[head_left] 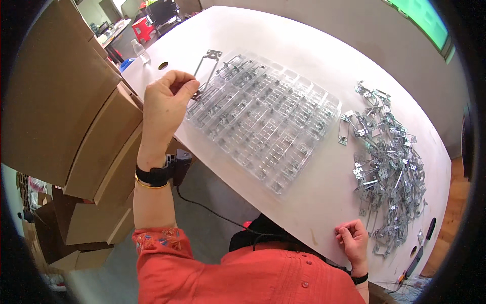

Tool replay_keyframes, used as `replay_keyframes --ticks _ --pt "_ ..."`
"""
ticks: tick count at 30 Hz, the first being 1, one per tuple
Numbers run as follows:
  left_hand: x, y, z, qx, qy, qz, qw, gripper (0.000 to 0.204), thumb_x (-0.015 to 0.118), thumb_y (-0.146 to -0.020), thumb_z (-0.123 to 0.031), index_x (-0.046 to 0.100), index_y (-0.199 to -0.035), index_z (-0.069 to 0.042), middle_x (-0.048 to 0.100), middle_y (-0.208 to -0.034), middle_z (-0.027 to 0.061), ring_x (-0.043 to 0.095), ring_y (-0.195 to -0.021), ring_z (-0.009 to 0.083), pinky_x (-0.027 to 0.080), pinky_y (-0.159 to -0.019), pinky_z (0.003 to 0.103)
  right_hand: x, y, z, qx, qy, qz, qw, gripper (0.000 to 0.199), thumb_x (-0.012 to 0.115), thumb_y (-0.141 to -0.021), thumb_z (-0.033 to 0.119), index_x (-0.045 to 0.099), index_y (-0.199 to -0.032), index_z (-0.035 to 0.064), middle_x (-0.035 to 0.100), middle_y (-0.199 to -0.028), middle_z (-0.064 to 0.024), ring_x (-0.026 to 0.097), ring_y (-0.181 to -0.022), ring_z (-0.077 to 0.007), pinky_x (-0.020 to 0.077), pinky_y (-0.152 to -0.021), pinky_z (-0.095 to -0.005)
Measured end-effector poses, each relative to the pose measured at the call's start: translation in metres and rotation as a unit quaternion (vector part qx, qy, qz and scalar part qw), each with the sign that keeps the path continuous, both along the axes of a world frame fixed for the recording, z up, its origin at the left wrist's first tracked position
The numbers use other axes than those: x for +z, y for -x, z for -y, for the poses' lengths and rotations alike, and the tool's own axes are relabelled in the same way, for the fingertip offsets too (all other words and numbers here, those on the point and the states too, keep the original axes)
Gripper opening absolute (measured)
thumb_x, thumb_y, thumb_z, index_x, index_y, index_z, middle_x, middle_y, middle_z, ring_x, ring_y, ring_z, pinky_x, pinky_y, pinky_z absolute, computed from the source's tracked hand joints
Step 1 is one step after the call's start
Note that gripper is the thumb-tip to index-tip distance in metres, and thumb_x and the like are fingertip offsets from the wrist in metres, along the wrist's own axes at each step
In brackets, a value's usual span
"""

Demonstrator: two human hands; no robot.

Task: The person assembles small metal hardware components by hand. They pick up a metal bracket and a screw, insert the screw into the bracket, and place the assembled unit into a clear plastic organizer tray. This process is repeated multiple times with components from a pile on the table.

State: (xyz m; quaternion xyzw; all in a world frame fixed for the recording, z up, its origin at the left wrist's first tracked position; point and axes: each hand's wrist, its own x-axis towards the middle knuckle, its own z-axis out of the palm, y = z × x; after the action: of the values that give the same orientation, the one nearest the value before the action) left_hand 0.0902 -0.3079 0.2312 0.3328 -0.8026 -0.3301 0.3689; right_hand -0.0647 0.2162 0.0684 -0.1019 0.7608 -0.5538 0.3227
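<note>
Head view, looking down at a white table (324, 202). The landmark is a clear plastic tray (263, 119) with many small compartments, lying flat near the middle of the table, most pockets already holding small metal parts.

Your left hand (164, 104) is raised at the tray's left edge. Thumb and forefinger are pinched shut on one end of a thin metal frame piece (206, 71), a narrow rectangular bracket that runs up and away from your fingers, past the tray's far left corner. Held by its end like this, it looks free to be lowered along a pocket; that is a judgement.

Your right hand (353, 238) rests on the table's near edge, well below and to the right of the tray. Its fingers are curled in; whether they hold anything I cannot tell.

To the right of the tray lies a loose heap of the same metal brackets (387, 167), likely kept there as stock within reach.

Left of the tray, off the table, stand stacked cardboard boxes (66, 101).
</note>
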Motion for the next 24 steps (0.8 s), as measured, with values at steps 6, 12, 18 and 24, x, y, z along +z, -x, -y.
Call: replay_keyframes --ticks 6,12,18,24 --pt "-0.023 0.055 0.017 -0.053 -0.002 0.049 0.997 0.017 0.080 -0.096 -0.011 0.082 -0.105 0.003 0.080 -0.087 0.0068 0.071 -0.079 0.0113 0.057 -0.074 0.029 0.005 0.004 0.007 0.007 -0.023 0.000 1.000 0.009 0.074 -0.106 0.006 0.065 -0.106 0.0047 0.077 -0.091 -0.0041 0.071 -0.075 -0.0082 0.0538 -0.062 -0.0236" --pt "-0.060 0.115 0.041 -0.097 0.039 0.141 0.985 0.018 0.082 -0.088 -0.014 0.083 -0.097 0.002 0.080 -0.081 0.0111 0.074 -0.075 0.0163 0.059 -0.071 0.033 0.005 0.004 0.008 -0.009 -0.038 0.003 0.999 0.011 0.076 -0.105 0.007 0.065 -0.105 0.0042 0.077 -0.090 -0.0045 0.071 -0.073 -0.0083 0.0541 -0.061 -0.0236" --pt "-0.087 0.150 0.056 -0.080 0.024 0.182 0.980 0.018 0.080 -0.082 -0.017 0.082 -0.090 -0.001 0.081 -0.090 0.0210 0.080 -0.088 0.0344 0.063 -0.082 0.044 0.004 0.004 0.009 -0.005 -0.042 0.000 0.999 0.011 0.076 -0.105 0.008 0.065 -0.104 0.0049 0.078 -0.089 -0.0048 0.070 -0.072 -0.0078 0.0534 -0.058 -0.0235" --pt "-0.101 0.162 0.068 -0.076 0.045 0.213 0.973 0.019 0.082 -0.079 -0.018 0.082 -0.089 -0.002 0.081 -0.085 0.0167 0.079 -0.083 0.0280 0.062 -0.079 0.040 0.007 0.005 0.009 -0.002 -0.051 0.013 0.999 0.012 0.075 -0.106 0.010 0.064 -0.105 0.0062 0.079 -0.090 -0.0040 0.069 -0.071 -0.0067 0.0518 -0.056 -0.0220"
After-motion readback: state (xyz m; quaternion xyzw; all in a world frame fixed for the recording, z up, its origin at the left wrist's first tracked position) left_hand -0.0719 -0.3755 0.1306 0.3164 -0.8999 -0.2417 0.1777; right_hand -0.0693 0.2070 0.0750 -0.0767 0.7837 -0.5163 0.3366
